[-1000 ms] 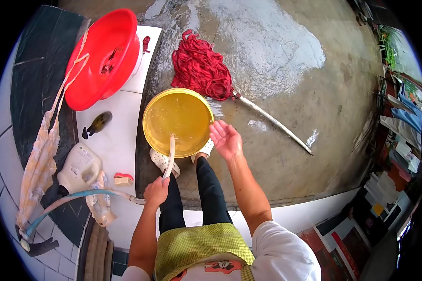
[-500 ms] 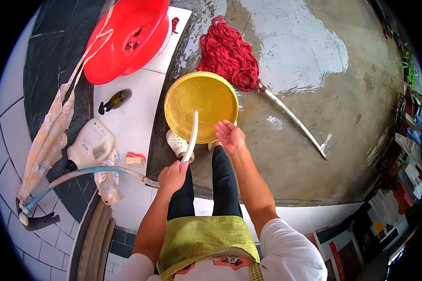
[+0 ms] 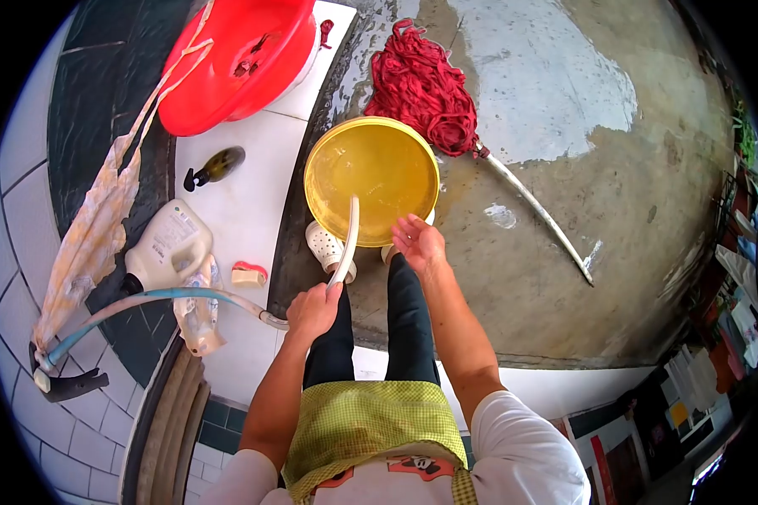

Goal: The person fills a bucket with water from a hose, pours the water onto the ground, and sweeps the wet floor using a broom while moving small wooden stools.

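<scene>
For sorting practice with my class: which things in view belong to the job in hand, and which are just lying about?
In use:
hose, in the left hand
yellow bucket, hose end inside it, right hand by its rim

Apparently lying about:
red mop
red basin
spray bottle
white jug

The right hand (image 3: 419,242) has shifted from the right side of the yellow bucket (image 3: 396,164) to its near-right rim. The bucket now appears higher and farther right.
</scene>
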`<state>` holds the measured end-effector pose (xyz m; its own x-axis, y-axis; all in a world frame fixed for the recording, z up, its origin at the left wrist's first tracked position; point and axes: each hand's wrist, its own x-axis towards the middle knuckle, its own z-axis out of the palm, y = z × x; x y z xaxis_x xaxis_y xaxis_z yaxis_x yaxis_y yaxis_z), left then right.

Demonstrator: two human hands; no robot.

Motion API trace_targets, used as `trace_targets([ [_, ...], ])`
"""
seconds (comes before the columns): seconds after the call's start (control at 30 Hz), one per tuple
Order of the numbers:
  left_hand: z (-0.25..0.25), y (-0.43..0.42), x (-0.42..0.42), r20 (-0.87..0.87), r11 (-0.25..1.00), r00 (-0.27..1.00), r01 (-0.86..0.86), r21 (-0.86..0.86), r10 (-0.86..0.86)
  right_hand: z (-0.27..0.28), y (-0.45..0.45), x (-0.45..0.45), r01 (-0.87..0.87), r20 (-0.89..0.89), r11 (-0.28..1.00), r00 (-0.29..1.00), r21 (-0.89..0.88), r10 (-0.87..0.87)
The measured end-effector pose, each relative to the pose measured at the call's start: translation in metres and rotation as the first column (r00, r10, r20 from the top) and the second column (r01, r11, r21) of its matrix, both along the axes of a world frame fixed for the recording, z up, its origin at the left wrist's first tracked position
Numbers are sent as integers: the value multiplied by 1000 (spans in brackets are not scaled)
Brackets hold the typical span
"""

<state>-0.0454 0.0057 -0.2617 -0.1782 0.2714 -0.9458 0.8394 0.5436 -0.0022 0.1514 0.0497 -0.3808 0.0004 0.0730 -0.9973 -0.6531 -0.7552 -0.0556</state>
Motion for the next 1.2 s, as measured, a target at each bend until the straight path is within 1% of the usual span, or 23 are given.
trace_targets([
  [0.13, 3, -3, -5, -13, 1000, 1000, -19, -6, 19, 3, 1, -4, -19, 11, 1000, 1000, -25, 20],
  [0.33, 10, 1, -4, -30, 998, 998, -50, -34, 49, -6, -11, -2, 16, 27, 999, 1000, -37, -15],
  [0.4, 15, 2, -4, -32, 997, 998, -61, -43, 60, -1, -13, -5, -61, -35, 998, 998, -21, 60],
  [0.43, 17, 2, -3, -25, 998, 998, -54, -41, 53, 6, -13, -9, -61, -33, 998, 998, -20, 60],
  [0.5, 22, 1, -1, -16, 998, 999, -45, -37, 45, 27, -17, -24, -234, -92, 971, 969, -43, 229],
  [0.57, 29, 0, 3, 17, 999, 1000, -17, -32, 18, 52, -21, -40, -339, -215, 941, 919, -5, 330],
  [0.6, 33, 0, 6, 19, 999, 1000, -16, -29, 16, 56, -31, -49, -343, -250, 939, 907, 24, 338],
  [0.67, 40, 2, 11, 70, 999, 997, 20, -42, -17, 87, -29, -66, -321, -292, 943, 897, 90, 333],
  [0.73, 49, 1, 14, 78, 999, 997, 18, -28, -16, 98, -37, -82, -266, -278, 960, 919, 83, 278],
  [0.77, 55, 1, 16, 80, 999, 997, 19, -33, -16, 105, -40, -87, -190, -234, 981, 952, 48, 196],
  [0.8, 62, 2, 18, 82, 999, 997, 19, -38, -15, 109, -41, -87, -189, -235, 980, 952, 57, 197],
  [0.87, 76, -3, 18, 108, 1000, 994, 18, 1, -18, 117, -48, -87, -137, -128, 990, 982, 44, 142],
  [0.9, 84, -5, 18, 132, 999, 990, 50, 11, -51, 129, -48, -90, -85, -69, 995, 994, 55, 89],
  [0.93, 92, -7, 18, 156, 997, 984, 81, 22, -83, 141, -50, -90, -85, -68, 994, 994, 63, 89],
  [1.0, 109, -11, 18, 184, 994, 977, 98, 47, -105, 165, -53, -86, -34, -22, 997, 999, 69, 36],
  [1.03, 116, -13, 18, 211, 991, 969, 114, 64, -125, 176, -53, -86, -43, 20, 997, 999, 58, 42],
  [1.07, 123, -16, 18, 239, 988, 960, 131, 78, -146, 185, -55, -85, -43, 22, 997, 999, 62, 42],
  [1.13, 131, -21, 15, 257, 984, 953, 138, 109, -162, 200, -60, -84, -8, 94, 998, 996, 69, 1],
  [1.2, 137, -23, 11, 339, 983, 924, 144, 113, -175, 210, -63, -85, 2, 116, 998, 993, 69, -10],
])
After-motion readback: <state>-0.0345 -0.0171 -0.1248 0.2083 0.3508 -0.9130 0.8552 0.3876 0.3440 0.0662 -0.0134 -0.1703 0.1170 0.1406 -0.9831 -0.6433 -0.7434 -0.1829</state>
